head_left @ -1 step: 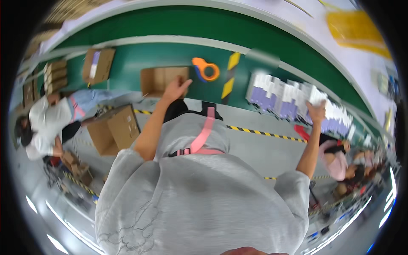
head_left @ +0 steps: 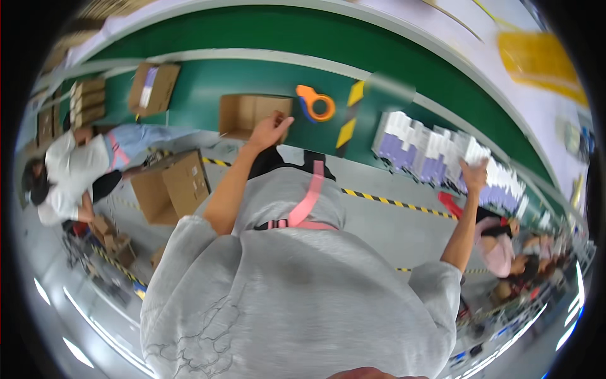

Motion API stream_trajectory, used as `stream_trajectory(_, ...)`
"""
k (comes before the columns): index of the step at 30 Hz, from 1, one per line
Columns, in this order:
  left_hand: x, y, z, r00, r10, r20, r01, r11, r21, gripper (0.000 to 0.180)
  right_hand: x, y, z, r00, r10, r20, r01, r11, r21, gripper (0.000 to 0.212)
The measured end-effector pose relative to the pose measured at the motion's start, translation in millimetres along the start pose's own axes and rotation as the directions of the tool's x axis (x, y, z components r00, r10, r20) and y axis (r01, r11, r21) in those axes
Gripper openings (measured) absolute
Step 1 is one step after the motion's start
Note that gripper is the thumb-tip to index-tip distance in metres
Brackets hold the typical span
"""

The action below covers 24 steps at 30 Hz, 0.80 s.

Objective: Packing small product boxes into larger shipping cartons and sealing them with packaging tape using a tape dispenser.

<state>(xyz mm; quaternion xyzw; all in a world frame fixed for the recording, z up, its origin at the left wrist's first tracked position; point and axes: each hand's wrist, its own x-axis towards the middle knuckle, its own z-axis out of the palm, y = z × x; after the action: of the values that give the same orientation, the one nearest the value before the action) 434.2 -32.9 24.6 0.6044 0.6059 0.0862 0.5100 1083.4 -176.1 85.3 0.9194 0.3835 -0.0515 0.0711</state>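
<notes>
An open cardboard box [head_left: 243, 114] stands on the green worktable in front of me, its inside showing bare brown walls. My left hand [head_left: 271, 131] is at its near right corner, with fingers curled over the edge. Far off to the right, a packed row of slim white-and-purple boxes [head_left: 429, 151] stands on the table. My right hand [head_left: 475, 175] reaches into that row from the near side, thumb and fingers closed about the top of one white-and-purple box; its fingertips are partly blurred. An orange tape dispenser [head_left: 323, 107] with a blue part lies right of the cardboard box.
Another cardboard box [head_left: 153, 88] with a purple-and-white item on it sits further left on the table. A large open carton [head_left: 170, 189] stands low at my left, near a co-worker [head_left: 79, 164]. Yellow-black tape [head_left: 350, 117] crosses the tabletop. Other people work at the far right.
The scene has shifted slightly to the right in the picture. Both hands keep nearly the same places relative to the cardboard box and the row of boxes.
</notes>
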Motion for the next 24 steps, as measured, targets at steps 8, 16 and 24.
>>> stream_trajectory(8,-37,-69,-109,0.601,0.462,-0.652,0.012,0.81,0.586,0.046,-139,-166,-94,0.888,-0.276,-0.367,0.415,0.825,0.383,0.109)
stream_trajectory(16,19,-136,-165,0.87,0.483,0.099,-0.49,0.829,0.271,0.049,-311,-504,-54,0.545,-0.736,-0.402,0.677,0.104,0.728,0.121)
stream_trajectory(24,18,-140,-218,0.941,0.339,-0.003,-0.328,0.913,0.242,0.026,-339,-581,-1,0.491,-0.854,-0.173,0.799,0.362,0.48,0.114)
